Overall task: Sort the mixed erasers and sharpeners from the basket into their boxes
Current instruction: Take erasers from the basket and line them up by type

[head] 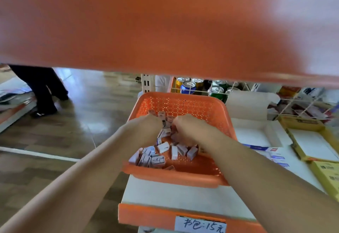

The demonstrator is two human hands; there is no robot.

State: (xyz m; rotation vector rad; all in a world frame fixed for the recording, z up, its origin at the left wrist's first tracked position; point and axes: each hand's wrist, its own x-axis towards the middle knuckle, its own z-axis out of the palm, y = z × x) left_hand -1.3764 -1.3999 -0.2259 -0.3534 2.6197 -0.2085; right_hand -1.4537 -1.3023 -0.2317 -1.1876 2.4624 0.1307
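Glossy wood-look floor (88, 122) is taking up the left side, w/ light glaring off it in pale patches. A white line (36, 153) is running across it. At far left someone in dark trousers (42, 86) & dark shoes is standing beside a low shelf (12, 111). A blurred orange shelf edge (165, 22) is filling the top. Behind, a white slotted upright (147, 83) is standing next to a wire rack (238, 93) holding drink cans (188, 87). The white bench (174, 196) is showing an orange front lip (146, 216) w/ a handwritten price label (200, 226).
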